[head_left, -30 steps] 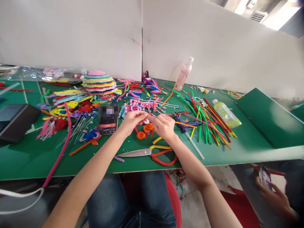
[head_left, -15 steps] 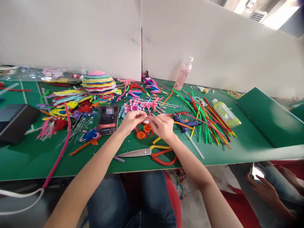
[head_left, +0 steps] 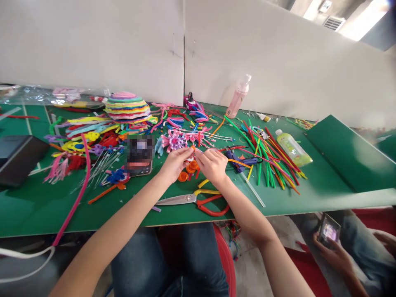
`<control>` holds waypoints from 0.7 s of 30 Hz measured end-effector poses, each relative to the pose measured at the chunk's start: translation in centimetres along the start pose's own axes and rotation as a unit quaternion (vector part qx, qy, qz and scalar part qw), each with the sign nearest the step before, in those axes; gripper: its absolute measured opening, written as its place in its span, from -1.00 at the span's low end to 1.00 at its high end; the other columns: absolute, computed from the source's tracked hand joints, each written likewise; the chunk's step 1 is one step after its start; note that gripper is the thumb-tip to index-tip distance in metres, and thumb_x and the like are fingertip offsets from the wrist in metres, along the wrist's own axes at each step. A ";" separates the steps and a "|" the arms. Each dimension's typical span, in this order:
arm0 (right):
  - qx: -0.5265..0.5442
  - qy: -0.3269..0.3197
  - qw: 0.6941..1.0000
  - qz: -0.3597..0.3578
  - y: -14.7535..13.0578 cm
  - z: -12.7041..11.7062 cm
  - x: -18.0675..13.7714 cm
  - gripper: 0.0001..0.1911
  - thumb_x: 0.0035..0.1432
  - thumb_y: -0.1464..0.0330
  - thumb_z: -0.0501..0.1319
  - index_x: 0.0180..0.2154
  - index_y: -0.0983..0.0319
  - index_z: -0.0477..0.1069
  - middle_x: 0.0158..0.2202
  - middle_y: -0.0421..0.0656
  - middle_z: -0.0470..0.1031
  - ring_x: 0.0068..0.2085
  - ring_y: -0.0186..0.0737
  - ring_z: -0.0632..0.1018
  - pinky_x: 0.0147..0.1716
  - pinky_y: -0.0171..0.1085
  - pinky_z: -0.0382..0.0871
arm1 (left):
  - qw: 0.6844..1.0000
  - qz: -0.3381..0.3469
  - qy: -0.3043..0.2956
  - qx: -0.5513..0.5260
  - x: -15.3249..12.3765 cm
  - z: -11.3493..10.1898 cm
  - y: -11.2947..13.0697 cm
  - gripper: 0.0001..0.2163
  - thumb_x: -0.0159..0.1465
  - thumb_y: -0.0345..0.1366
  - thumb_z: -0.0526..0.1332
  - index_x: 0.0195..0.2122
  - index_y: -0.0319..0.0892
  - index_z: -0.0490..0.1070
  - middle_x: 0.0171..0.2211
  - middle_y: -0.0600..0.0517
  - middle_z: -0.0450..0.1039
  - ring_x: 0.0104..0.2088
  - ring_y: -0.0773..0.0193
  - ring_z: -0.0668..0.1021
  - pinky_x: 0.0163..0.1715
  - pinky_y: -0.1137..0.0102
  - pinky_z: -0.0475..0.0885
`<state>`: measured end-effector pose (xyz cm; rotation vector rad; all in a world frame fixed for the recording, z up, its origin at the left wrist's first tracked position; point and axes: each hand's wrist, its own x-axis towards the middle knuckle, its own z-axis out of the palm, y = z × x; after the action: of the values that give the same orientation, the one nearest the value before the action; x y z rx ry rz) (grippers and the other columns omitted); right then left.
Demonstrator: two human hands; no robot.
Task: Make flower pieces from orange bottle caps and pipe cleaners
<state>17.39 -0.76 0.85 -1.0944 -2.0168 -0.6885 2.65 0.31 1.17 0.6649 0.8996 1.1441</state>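
Note:
My left hand and my right hand meet over the middle of the table, fingertips nearly touching. Both pinch an orange pipe cleaner, of which a small bent part shows between the fingertips. An orange length sticks out beyond the right hand and seems to be the same piece. Orange coils lie just under the hands. Behind the left hand is a pink and purple pipe-cleaner flower. Scissors with red and yellow handles rest nearer the table's front edge.
A blue glue gun lies right of my hands, by a pile of coloured pipe cleaners. A phone is on the left. Two bottles, pink and green, are farther back. Another person's hand holds a phone at lower right.
The orange bit now stands up more visibly between my fingertips, and my left fingers have shifted slightly. The other person's phone has moved left and tilted.

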 end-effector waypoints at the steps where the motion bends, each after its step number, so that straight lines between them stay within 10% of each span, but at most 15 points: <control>1: -0.001 0.003 1.000 -0.002 0.0 0.0 0.0 -0.78 0.28 0.36 0.11 -0.34 0.18 0.51 -0.63 -0.28 0.33 -0.54 -0.43 0.32 -0.48 -0.30 0.05 | 1.000 0.002 0.004 -0.009 -0.1 0.1 0.0 -0.67 -0.24 -0.20 0.50 -0.44 -0.21 0.55 -0.49 0.08 0.47 -0.48 0.46 0.45 -0.60 0.61 0.24; 21: 0.038 -0.098 0.994 -0.027 0.5 -0.9 0.5 -0.75 0.30 0.39 0.07 -0.13 0.11 0.51 -0.43 -0.21 0.47 -0.38 -0.36 0.37 -0.41 -0.32 0.10 | 0.960 0.187 0.039 0.206 0.7 -0.8 1.1 -0.86 -0.04 -0.23 0.33 -0.54 -0.19 0.55 -0.58 0.07 0.42 -0.55 0.39 0.34 -0.55 0.46 0.17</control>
<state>17.94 -0.90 1.86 -1.1036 -2.2276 -0.5429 1.52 1.27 1.46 1.1745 1.1239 1.3347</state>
